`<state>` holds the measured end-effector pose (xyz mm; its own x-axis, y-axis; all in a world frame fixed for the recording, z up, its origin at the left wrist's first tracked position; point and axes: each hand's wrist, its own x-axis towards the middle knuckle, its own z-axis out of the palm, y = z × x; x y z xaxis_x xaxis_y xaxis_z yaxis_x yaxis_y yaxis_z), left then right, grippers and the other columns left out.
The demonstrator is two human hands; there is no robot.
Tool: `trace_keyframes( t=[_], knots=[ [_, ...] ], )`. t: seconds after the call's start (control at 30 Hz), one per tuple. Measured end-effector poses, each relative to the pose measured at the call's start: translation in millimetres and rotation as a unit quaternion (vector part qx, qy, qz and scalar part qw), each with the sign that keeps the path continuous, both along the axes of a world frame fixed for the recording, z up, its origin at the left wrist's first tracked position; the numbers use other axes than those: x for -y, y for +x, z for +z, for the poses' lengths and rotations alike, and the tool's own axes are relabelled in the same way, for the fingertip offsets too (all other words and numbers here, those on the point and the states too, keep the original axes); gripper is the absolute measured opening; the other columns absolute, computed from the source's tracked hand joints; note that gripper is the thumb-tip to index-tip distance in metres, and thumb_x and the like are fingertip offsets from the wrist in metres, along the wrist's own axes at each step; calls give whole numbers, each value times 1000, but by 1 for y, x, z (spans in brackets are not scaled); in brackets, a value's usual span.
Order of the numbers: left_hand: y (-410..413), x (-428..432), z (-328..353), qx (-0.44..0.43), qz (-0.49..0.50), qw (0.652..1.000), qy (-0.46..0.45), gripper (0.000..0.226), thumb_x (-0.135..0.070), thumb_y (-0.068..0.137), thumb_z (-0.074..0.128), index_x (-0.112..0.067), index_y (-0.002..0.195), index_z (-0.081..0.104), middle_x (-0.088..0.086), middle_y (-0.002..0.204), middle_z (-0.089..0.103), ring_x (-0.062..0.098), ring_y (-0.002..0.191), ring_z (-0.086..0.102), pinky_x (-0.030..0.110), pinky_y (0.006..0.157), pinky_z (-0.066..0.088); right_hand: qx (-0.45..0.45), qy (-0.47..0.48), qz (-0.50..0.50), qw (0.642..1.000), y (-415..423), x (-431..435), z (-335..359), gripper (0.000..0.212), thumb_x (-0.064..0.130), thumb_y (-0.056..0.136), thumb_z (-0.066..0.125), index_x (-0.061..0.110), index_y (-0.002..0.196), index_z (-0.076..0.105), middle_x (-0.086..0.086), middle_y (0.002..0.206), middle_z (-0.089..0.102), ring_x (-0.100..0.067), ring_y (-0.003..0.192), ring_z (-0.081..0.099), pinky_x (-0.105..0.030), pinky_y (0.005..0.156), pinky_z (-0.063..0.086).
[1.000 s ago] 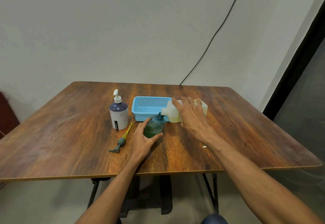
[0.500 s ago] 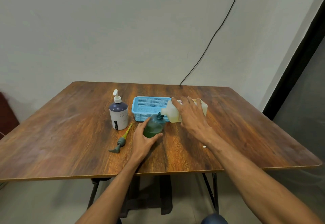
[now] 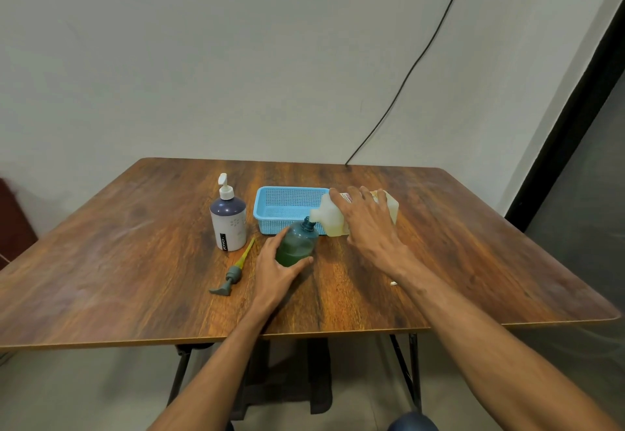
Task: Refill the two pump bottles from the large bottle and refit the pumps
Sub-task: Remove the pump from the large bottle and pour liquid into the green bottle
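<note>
Right hand [image 3: 368,224] clasps the tipped large bottle [image 3: 329,221], spout at the green pump bottle [image 3: 297,243] gripped on the tabletop [image 3: 439,261] by my left hand [image 3: 275,270]; mid-pour, I judge; next, tip back before overflow

Soft, even, rather dim indoor light with no clear source; a pale sheen lies on the table [image 3: 111,244] at left, a faint blurred shadow beside the left hand [image 3: 274,268]. Sharp mid-frame; wide-angle bending leans the dark strip [image 3: 561,146] at right

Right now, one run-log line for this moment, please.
pouring | left hand: grips translucent green bottle | right hand: tips large pale plastic bottle
</note>
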<state>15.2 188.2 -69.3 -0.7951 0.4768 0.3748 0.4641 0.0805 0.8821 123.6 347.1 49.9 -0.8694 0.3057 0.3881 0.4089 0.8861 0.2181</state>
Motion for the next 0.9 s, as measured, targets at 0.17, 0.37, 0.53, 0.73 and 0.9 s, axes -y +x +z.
trace_keyframes(
  t=[0.17, 0.37, 0.53, 0.73, 0.9],
  knots=[
    [0, -1, -1, -2, 4, 1000, -8, 85, -37, 74, 87, -28, 147, 44, -13, 137, 48, 5, 126, 46, 24, 101, 41, -1, 2, 0, 1000, -1, -2, -1, 91, 18, 77, 80, 25, 152, 30, -15, 145, 48, -39, 135, 42, -65, 112, 28],
    [0, 0, 1, -4, 6, 1000, -8, 84, -35, 74, 87, -26, 146, 45, -9, 138, 50, 7, 126, 47, 20, 100, 41, -1, -14, -1, 1000, -1, -3, -5, 96, 23, 76, 82, 26, 154, 26, -13, 146, 47, -38, 136, 42, -62, 111, 29],
    [3, 1, 4, -6, 12, 1000, -5, 84, -36, 73, 88, -23, 145, 47, -2, 139, 55, 10, 126, 50, 30, 106, 45, -11, -58, 1, 998, 2, -2, -10, 97, 23, 77, 82, 25, 156, 25, -13, 148, 46, -37, 138, 41, -61, 114, 30],
    [6, 2, 7, 2, 19, 1000, 2, 86, -36, 71, 89, -20, 145, 47, -4, 138, 55, 7, 123, 50, 26, 103, 44, -62, -143, 20, 988, 5, -3, -22, 94, 22, 71, 84, 26, 151, 34, -6, 130, 57, -29, 116, 58, -48, 96, 49],
    [9, 4, 9, 6, 20, 1000, 12, 89, -41, 70, 89, -19, 146, 47, -8, 136, 57, 8, 118, 55, 25, 99, 48, -156, -296, 32, 942, 7, -6, -37, 101, 21, 59, 92, 25, 147, 43, -2, 127, 59, -22, 110, 57, -35, 84, 48]
  ],
)
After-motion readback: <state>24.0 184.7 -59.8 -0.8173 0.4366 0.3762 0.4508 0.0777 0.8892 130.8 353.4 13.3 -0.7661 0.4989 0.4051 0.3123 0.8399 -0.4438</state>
